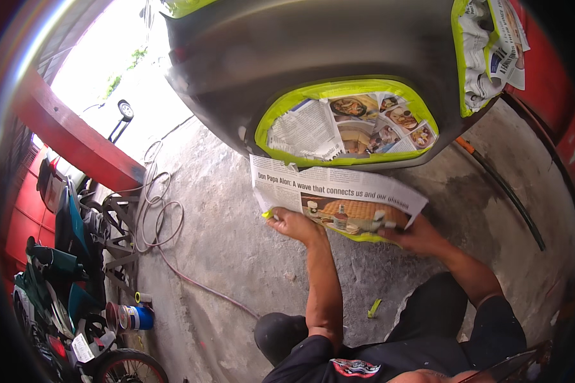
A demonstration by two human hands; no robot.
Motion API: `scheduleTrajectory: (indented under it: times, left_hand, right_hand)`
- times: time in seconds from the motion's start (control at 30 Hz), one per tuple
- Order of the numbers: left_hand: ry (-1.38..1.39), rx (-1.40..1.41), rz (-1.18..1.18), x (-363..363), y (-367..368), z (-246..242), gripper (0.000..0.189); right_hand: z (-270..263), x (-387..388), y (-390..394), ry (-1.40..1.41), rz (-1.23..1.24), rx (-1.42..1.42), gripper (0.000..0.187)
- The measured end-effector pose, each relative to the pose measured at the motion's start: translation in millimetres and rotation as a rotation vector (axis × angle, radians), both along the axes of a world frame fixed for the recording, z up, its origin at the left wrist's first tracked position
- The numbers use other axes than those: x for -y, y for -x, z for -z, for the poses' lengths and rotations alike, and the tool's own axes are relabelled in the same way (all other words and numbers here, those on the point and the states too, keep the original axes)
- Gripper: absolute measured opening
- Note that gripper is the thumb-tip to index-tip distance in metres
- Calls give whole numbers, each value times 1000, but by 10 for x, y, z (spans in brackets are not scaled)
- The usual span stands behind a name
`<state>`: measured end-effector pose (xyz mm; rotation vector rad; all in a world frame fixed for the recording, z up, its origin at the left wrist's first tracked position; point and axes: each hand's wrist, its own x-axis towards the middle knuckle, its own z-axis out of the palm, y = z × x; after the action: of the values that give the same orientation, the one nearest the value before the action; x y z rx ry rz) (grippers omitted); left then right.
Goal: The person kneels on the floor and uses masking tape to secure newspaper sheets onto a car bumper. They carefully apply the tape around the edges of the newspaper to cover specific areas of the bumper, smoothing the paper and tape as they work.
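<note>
Between my two hands stretches a sheet of newspaper (335, 191) with yellow-green masking tape (359, 236) along its near edge. My left hand (294, 224) pinches the taped left corner. My right hand (414, 235) grips the right end, its fingertips partly hidden by the paper. Just beyond the sheet hangs the lower edge of a dark grey vehicle body panel (316, 52). A rounded opening in that panel is covered with newspaper (311, 129) and bordered with the same tape. More taped newspaper (479, 62) covers an area at the panel's right.
A loose hose (165, 210) coils over the concrete floor (220, 273) on the left. There stand a motorcycle (67, 287), a blue can (136, 318) and a tape roll (143, 298). A red beam (86, 139) slants above. A dark hose (508, 191) lies right; a tape scrap (374, 308) lies near my knees.
</note>
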<state>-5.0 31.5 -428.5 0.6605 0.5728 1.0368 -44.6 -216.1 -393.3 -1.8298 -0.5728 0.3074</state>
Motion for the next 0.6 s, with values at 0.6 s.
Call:
scheduleTrajectory:
  times: [0.6]
  left_hand:
    - [-701, -25, 435, -615, -339, 190, 20]
  right_hand:
    - [-546, 179, -592, 729, 789, 749, 39]
